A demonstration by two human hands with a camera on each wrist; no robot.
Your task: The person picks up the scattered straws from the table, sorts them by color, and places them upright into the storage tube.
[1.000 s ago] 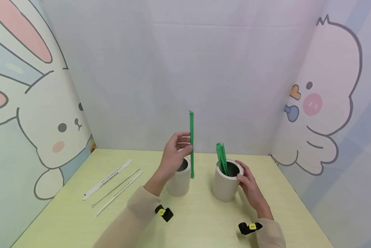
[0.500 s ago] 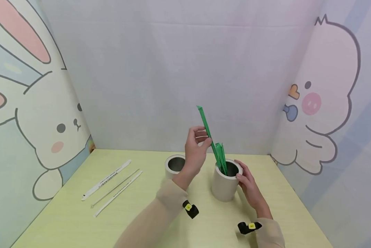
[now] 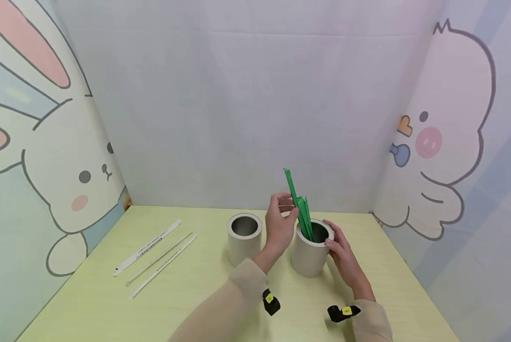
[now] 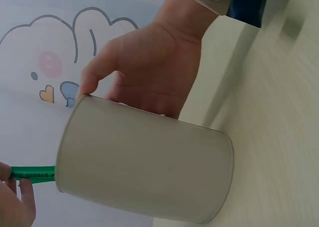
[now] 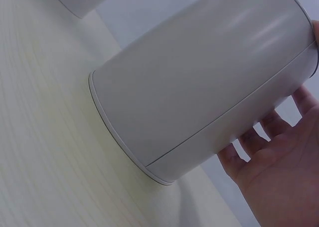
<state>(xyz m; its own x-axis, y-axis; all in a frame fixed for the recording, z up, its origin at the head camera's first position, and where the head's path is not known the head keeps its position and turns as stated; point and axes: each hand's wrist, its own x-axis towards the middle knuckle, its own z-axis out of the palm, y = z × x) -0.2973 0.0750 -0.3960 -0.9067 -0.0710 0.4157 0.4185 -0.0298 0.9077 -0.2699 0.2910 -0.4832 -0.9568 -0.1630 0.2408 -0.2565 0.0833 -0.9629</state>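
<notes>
My left hand [image 3: 279,228] pinches a green wrapped straw [image 3: 289,181] between thumb and fingers. The straw slants down into the right cylindrical grey-white cup [image 3: 308,259], its lower end hidden. Several more green wrapped straws [image 3: 305,218] lean together inside this cup, against its left side. My right hand [image 3: 345,259] holds the cup from the right, thumb at the rim and fingers along the side. In the left wrist view my left hand [image 4: 15,207] shows at the lower left edge. The right wrist view shows the fingers [image 5: 254,142] of my right hand against the cup wall.
A second grey-white cup [image 3: 244,247] stands to the left, nothing visible in its opening. Farther left on the pale wooden table [image 3: 89,308] lie a broad white printed packet [image 3: 148,247], a thin clear one [image 3: 159,259] and a narrow white one [image 3: 163,267].
My left hand has moved right from the left cup with the green straw, then lowered it into the right cup. The right hand and its cup have stayed put.
</notes>
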